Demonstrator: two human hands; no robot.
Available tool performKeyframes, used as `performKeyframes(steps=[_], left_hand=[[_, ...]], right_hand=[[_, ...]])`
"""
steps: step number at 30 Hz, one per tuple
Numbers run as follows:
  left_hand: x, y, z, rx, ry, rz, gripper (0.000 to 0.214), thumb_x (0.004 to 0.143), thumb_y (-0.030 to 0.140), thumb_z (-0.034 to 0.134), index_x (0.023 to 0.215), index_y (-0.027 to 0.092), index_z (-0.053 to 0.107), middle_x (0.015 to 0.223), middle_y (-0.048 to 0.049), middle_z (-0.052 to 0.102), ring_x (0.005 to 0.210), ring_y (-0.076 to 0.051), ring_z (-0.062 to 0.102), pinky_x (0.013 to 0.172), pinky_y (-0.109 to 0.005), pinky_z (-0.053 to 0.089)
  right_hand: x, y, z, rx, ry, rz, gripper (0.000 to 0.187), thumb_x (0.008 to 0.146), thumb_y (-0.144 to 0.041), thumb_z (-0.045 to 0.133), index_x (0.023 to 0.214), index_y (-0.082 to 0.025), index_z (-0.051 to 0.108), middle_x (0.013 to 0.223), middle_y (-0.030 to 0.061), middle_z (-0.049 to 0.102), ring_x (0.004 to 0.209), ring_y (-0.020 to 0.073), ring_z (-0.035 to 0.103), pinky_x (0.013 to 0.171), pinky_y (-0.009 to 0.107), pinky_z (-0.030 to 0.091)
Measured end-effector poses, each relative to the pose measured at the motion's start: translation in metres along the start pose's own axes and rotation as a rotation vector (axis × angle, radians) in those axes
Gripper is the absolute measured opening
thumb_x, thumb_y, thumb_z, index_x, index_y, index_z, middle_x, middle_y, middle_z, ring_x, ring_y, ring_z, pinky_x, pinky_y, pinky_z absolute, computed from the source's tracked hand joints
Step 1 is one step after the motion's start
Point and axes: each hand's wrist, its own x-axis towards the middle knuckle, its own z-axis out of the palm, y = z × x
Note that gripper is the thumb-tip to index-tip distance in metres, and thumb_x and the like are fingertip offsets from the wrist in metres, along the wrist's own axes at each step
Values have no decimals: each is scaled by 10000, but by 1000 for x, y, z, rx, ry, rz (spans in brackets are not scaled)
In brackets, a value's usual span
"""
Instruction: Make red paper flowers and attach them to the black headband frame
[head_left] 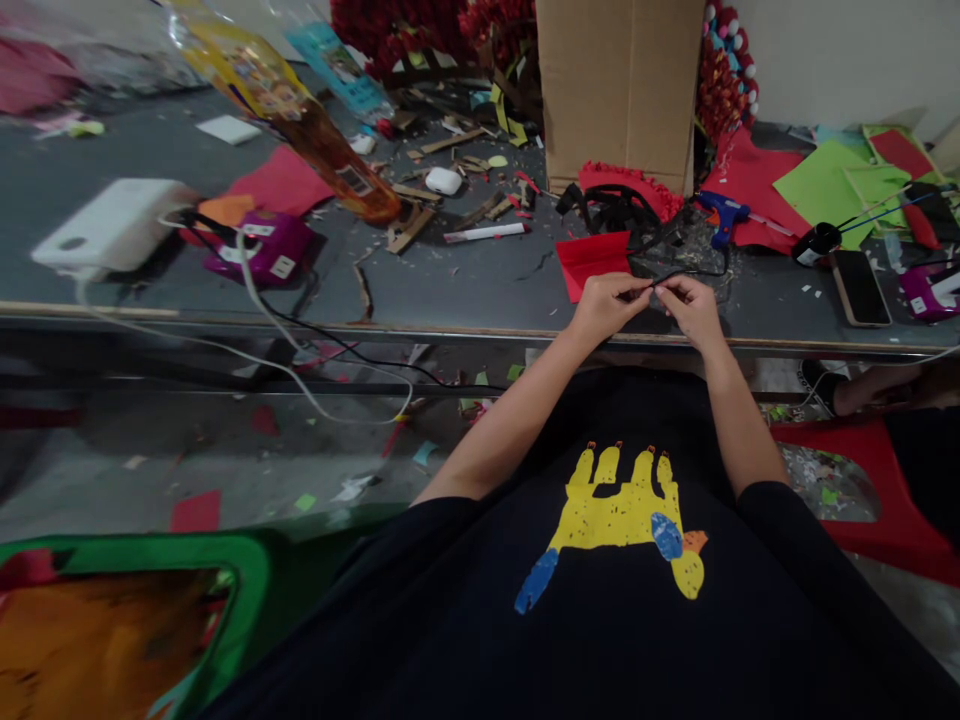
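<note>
A dark grey table bears a cardboard box, a white marker and a phone. Paper scraps litter the concrete floor.

held piece: mostly hidden | green bin: cut off | cardboard: top cut off

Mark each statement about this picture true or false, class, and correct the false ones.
1. The left hand and right hand meet at a thin dark item. True.
2. Red paper lies by the left hand. True.
3. The shirt is plain. False: the shirt bears a yellow animal design.
4. The phone lies to the left of both hands. False: the phone lies to their right.
5. The blue glue gun lies to the right of the tall cardboard. True.
</note>
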Motion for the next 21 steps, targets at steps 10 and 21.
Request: performKeyframes(steps=[10,21], left_hand=[[1,1,-3,-19,-48,1,199,814,305,639,902,136,696,765,-47,679,639,-98,583,602,-203,464],[1,4,-2,-71,-37,-97,173,787,277,629,804,134,726,674,-33,675,568,-93,558,543,-197,432]], right_hand=[[1,1,0,3,26,1,280,743,-462,646,721,-188,597,570,-50,494,510,72,449,485,208,389],[0,0,1,-33,11,-4,246,761,-423,623,726,-183,583,583,-46,493,526,72,436,492,209,370]])
